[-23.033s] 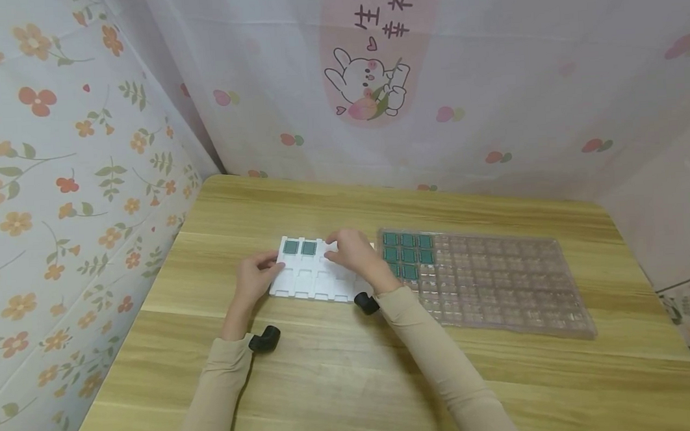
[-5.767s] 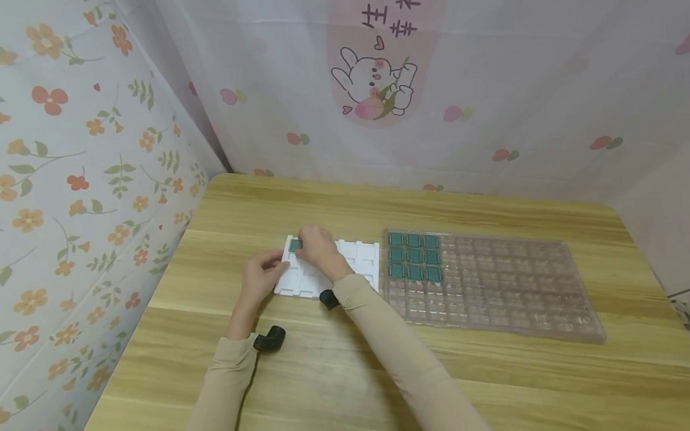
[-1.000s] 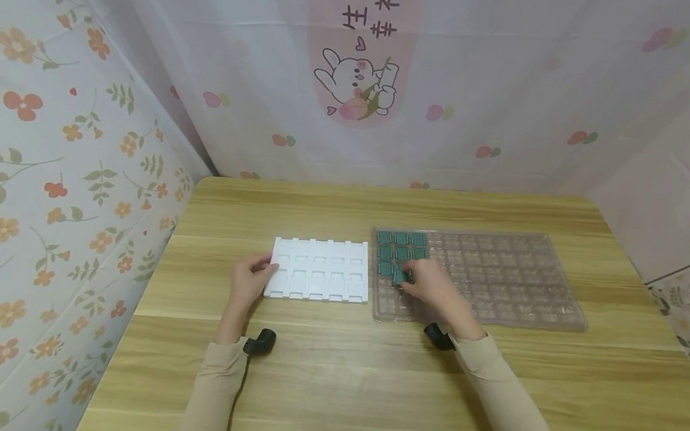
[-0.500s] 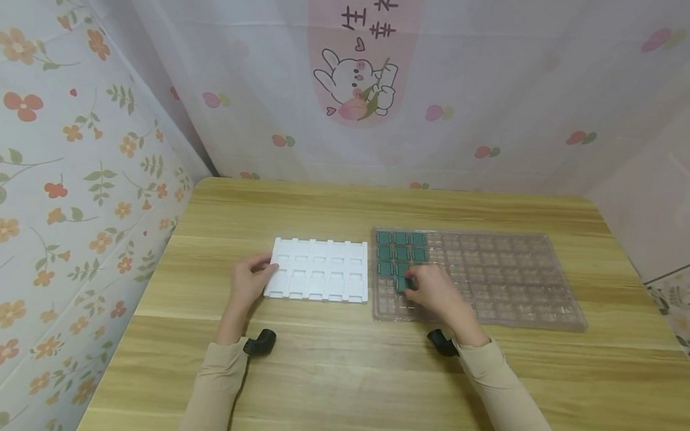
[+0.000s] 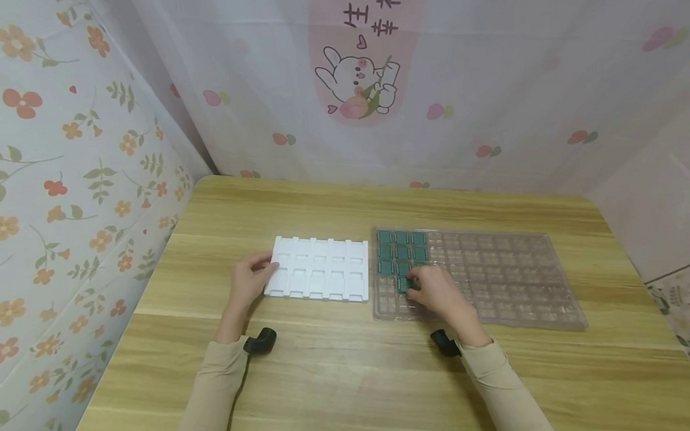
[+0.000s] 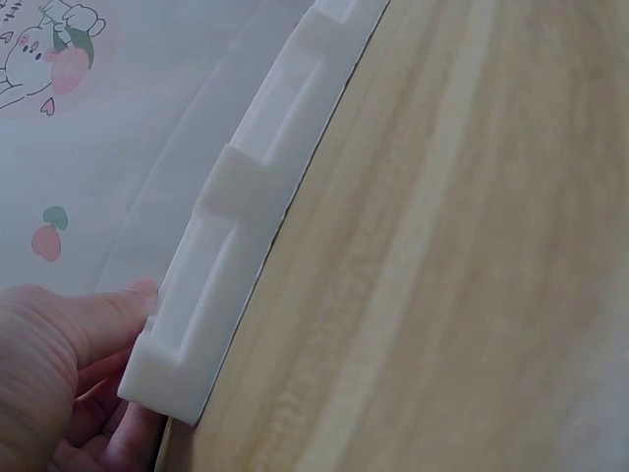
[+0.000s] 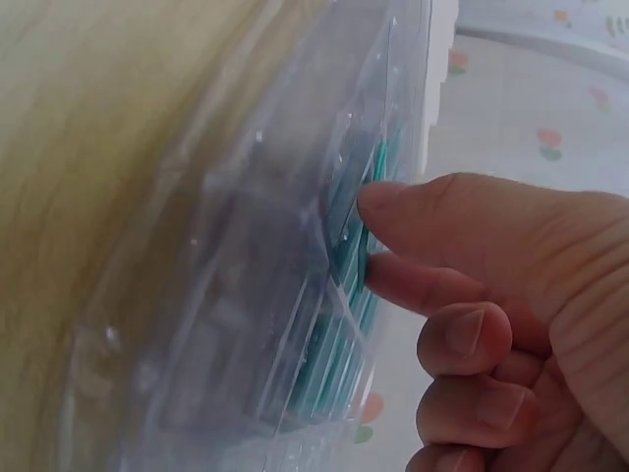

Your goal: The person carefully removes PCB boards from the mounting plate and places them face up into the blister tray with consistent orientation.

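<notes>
My left hand (image 5: 248,282) grips the left edge of a white tray (image 5: 319,287) with shallow pockets. In the left wrist view its thumb (image 6: 118,313) lies on the tray's notched side, with fingers below. My right hand (image 5: 437,292) is over a transparent plastic tray (image 5: 512,278). Its thumb and index finger pinch a small green square chip (image 5: 404,284) at a pocket in the fourth row, second column. The right wrist view shows both fingertips at the chip's edge, the other fingers curled. Several similar green chips (image 5: 385,252) sit in the rows behind, partly hidden by the hand.
Both trays lie side by side on a wood-grain table (image 5: 342,385), a narrow gap between them. Black wrist cameras (image 5: 260,341) stick out from both sleeves. A printed curtain (image 5: 256,83) hangs behind the table, and a floral one (image 5: 76,223) at the left.
The green chips seen earlier in the white tray are gone from it; the transparent tray holds more. Over the last second the right hand shifted slightly nearer me with its chip; the left stayed put.
</notes>
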The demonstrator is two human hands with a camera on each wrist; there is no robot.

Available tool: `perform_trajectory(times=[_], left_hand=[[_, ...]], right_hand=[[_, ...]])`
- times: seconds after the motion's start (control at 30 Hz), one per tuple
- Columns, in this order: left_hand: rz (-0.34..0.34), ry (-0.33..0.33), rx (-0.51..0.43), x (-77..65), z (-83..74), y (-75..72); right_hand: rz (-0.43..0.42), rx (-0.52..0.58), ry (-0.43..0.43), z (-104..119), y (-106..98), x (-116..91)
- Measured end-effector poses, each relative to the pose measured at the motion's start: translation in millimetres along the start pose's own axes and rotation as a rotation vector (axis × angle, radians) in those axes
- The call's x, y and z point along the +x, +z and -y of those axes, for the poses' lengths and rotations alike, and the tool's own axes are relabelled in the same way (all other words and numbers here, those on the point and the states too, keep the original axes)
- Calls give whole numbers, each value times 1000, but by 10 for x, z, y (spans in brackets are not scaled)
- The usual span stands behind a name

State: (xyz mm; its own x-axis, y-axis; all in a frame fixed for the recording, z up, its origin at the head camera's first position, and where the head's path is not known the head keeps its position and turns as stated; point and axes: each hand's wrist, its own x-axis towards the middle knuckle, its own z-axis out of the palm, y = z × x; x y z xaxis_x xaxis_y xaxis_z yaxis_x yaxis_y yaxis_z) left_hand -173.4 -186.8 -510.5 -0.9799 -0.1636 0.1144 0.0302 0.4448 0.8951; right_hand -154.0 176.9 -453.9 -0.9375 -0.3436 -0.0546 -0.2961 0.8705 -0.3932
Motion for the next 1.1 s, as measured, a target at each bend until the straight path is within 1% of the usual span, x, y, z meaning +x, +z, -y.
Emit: perform_trajectory(times=[0.17, 0.37, 0.47, 0.53, 0.6, 0.67, 0.8, 0.87, 0.93, 1.0, 1.03, 1.1], left_hand=[[3, 2, 4, 9, -3, 12], [15, -11, 8, 17, -10, 21], [17, -12, 9, 15, -13, 26], [17, -7, 13, 19, -9, 29], [21, -9, 17, 18, -18, 26], [27, -18, 25, 14, -40, 19], [48, -47, 55, -6, -122, -11], [57, -41, 76, -19, -184, -32], [60, -19, 96, -39, -279, -48], [56, 42, 128, -53, -393, -41], [53, 76, 146, -63, -461, -27], [58, 142, 171, -87, -601, 30]], right_hand=[[13, -2, -6, -16, -23, -5], [1, 5, -21, -36, -26, -16], [-16, 8, -13, -47, -12, -24], [-43, 12, -7, -53, 5, -31], [-89, 21, 4, -51, 18, -39], [-160, 39, 8, -52, 29, -53], [-367, 72, -14, -53, 37, -76], [-479, 70, -39, -57, 44, -76], [-553, 66, -51, -49, 44, -73], [-579, 72, -40, -25, 42, -72], [-573, 79, -29, -5, 38, -72], [-529, 102, 8, 53, 26, -78]])
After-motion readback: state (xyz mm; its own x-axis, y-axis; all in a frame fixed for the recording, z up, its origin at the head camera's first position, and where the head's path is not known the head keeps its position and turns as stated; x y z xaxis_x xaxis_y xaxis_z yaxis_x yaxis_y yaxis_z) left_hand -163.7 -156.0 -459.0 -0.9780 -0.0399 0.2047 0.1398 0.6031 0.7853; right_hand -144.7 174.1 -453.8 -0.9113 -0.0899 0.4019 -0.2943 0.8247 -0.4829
